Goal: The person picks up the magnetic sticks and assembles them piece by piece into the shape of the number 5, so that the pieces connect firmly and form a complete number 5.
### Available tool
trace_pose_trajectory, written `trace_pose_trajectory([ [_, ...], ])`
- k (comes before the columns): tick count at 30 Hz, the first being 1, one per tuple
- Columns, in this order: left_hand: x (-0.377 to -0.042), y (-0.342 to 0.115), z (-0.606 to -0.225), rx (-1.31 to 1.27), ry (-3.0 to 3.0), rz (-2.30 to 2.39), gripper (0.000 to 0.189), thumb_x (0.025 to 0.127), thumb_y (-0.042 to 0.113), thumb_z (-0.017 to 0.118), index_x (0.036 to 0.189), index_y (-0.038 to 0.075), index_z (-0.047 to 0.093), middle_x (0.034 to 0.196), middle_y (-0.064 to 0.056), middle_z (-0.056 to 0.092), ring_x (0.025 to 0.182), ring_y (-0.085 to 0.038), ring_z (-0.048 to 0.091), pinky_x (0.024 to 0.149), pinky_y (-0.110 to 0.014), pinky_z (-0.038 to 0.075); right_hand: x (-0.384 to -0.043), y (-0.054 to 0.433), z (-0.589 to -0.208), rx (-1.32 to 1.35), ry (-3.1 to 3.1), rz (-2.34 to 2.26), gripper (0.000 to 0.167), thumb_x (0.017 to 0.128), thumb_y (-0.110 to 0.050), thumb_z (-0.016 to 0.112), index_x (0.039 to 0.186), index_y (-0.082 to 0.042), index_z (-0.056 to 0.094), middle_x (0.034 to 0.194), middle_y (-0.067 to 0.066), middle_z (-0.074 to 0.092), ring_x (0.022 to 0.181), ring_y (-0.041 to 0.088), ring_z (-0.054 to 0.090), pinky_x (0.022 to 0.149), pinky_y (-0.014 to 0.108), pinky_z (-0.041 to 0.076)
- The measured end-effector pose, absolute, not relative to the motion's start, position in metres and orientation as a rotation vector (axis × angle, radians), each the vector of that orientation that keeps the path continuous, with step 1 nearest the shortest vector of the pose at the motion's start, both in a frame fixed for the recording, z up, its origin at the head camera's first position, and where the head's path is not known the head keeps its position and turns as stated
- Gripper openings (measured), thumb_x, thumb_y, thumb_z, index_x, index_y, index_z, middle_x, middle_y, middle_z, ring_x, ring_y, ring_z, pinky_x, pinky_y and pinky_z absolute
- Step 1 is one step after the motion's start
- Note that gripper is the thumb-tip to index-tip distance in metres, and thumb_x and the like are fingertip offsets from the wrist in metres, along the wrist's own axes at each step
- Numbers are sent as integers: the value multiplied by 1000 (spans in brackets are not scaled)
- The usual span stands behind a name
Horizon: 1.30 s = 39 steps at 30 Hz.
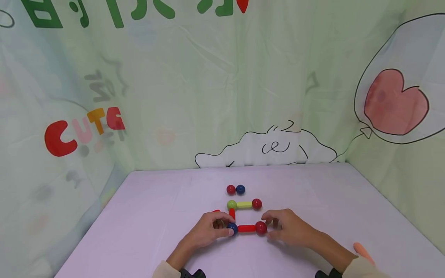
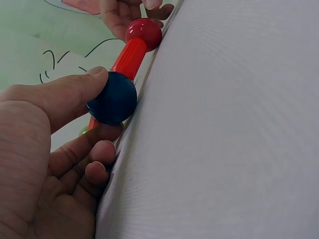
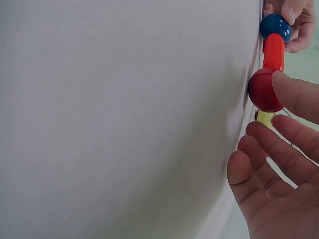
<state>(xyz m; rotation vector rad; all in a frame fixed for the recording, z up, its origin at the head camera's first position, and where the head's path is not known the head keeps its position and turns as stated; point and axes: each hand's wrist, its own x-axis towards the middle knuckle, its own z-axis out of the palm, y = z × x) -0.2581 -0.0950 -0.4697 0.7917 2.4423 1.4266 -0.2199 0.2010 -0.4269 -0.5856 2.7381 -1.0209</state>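
On the table lies a joined chain of coloured balls and rods. My left hand pinches the blue ball at its near-left corner between thumb and fingers. From that ball a red rod runs right to a red ball. My right hand is beside this red ball, fingers spread and loosely bent, the thumb overlapping it in the right wrist view. Another red rod goes back from the blue ball to a yellow-green ball, which a yellow-green rod links to a second red ball.
A loose red ball and a dark blue ball sit side by side farther back. A red piece shows partly behind my left hand. An orange rod lies by my right forearm. Printed curtains hang behind the table.
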Motion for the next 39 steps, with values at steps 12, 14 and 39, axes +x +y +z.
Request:
trace_pose_trajectory([
  [12, -259, -96, -472, 788, 2438, 1439, 22, 90, 23, 78, 111, 27, 75, 95, 3, 64, 82, -12, 55, 70, -22, 46, -208, 215, -421, -490, 2812, -967, 42, 82, -16, 84, 121, -10, 68, 104, -3, 67, 90, 18, 55, 69, 24, 50],
  [14, -260, -96, -472, 793, 2438, 1440, 22, 90, 24, 78, 112, 27, 75, 95, 4, 65, 81, -12, 55, 70, -22, 46, -206, 217, -420, -446, 2836, -940, 42, 82, -17, 84, 120, -11, 67, 104, -4, 66, 91, 18, 55, 71, 26, 50],
  [39, -258, -93, -472, 729, 2445, 1442, 23, 90, 23, 78, 112, 27, 74, 95, 5, 65, 79, -14, 55, 68, -23, 45, -165, 319, -422, -96, 3139, -508, 47, 82, -30, 80, 121, -9, 63, 110, 6, 63, 101, 31, 54, 64, 44, 49],
])
